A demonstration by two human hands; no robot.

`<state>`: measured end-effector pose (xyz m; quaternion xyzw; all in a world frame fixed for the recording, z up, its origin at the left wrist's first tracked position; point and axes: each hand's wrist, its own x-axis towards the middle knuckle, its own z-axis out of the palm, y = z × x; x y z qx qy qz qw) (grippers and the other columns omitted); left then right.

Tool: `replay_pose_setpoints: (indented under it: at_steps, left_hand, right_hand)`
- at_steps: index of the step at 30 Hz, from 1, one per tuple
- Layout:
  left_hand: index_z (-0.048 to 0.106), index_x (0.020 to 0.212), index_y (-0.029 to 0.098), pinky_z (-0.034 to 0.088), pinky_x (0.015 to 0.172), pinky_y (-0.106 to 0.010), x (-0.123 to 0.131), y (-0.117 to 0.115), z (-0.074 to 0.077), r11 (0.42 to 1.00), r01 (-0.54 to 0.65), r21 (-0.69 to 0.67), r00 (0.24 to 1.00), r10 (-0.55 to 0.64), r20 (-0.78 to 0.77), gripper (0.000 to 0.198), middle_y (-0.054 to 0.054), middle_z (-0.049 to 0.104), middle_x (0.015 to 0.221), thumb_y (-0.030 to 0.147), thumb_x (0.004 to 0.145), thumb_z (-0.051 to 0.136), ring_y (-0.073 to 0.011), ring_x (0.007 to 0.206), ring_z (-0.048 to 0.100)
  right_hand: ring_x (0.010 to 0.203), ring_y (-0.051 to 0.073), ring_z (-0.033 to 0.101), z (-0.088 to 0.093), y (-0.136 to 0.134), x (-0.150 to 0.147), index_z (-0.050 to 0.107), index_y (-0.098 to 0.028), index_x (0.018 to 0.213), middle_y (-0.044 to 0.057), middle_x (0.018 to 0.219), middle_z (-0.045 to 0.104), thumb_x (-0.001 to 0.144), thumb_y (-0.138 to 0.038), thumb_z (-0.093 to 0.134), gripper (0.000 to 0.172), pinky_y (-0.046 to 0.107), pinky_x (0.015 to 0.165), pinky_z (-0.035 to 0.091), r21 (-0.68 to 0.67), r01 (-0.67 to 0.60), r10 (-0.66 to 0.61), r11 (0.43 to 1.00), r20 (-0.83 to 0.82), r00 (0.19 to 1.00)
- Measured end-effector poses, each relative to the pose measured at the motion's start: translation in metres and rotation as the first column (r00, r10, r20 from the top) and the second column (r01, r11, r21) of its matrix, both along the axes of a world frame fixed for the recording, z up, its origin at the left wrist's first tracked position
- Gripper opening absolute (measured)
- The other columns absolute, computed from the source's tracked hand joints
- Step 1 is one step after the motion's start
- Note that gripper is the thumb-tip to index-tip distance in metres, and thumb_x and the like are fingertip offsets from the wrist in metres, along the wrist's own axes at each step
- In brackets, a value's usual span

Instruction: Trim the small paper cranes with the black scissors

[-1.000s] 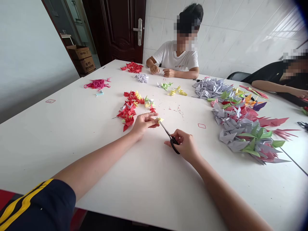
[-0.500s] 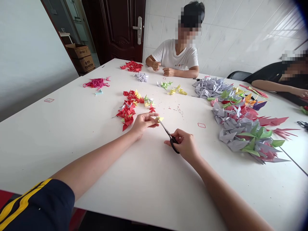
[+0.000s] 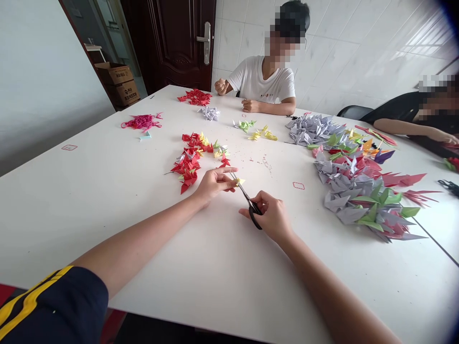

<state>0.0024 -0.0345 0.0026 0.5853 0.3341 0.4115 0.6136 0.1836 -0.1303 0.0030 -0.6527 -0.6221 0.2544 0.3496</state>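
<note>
My left hand pinches a small yellow folded paper piece just above the white table. My right hand grips black-handled scissors, whose blades reach up to the yellow piece at my left fingertips. Just beyond my left hand lies a curved pile of small red, yellow and green folded pieces.
A large heap of grey, red and green folded paper shapes fills the right side. A person in a white shirt sits at the far edge near small red, grey and yellow-green piles. A second person's arm rests at the right.
The scissors and my right hand have shifted slightly left, the blades now closer in on the yellow piece. The person opposite has moved one hand outward.
</note>
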Motion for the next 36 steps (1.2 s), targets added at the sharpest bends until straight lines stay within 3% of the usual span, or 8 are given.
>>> replay_pose_setpoints:
  at_steps: [10, 21, 36]
  left_hand:
    - [0.065, 0.117, 0.015, 0.044, 0.072, -0.031, 0.0005, 0.0027, -0.0038, 1.000, -0.013, 0.007, 1.000, 0.013, 0.003, 0.059, -0.005, 0.067, 0.072, 0.039, 0.065, 0.080, -0.0168, 0.067, 0.063]
    - [0.058, 0.125, 0.014, 0.044, 0.072, -0.030, -0.0007, 0.0035, -0.0064, 1.000, 0.013, -0.004, 0.999, -0.013, 0.039, 0.070, -0.004, 0.067, 0.073, 0.037, 0.064, 0.081, -0.0152, 0.066, 0.062]
    - [0.058, 0.126, 0.015, 0.043, 0.071, -0.029, -0.0011, 0.0030, -0.0052, 1.000, 0.006, 0.005, 1.000, -0.006, 0.008, 0.071, -0.004, 0.066, 0.074, 0.041, 0.064, 0.081, -0.0145, 0.066, 0.062]
  right_hand:
    - [0.050, 0.011, 0.031, -0.0090, 0.0053, 0.0005, 0.049, -0.023, 0.072, -0.007, 0.052, 0.041, 0.062, -0.059, 0.074, 0.045, 0.024, 0.048, 0.027, 0.031, 0.007, -0.008, 1.000, 0.027, 1.000]
    - [0.051, 0.012, 0.037, -0.0072, 0.0038, -0.0032, 0.046, -0.024, 0.075, -0.006, 0.056, 0.048, 0.066, -0.060, 0.069, 0.043, 0.024, 0.050, 0.030, 0.086, 0.044, -0.058, 0.995, 0.167, 0.984]
    - [0.050, 0.011, 0.031, -0.0079, 0.0062, -0.0034, 0.039, -0.024, 0.071, -0.008, 0.053, 0.042, 0.066, -0.060, 0.070, 0.048, 0.023, 0.048, 0.026, 0.064, 0.021, -0.029, 0.998, 0.137, 0.990]
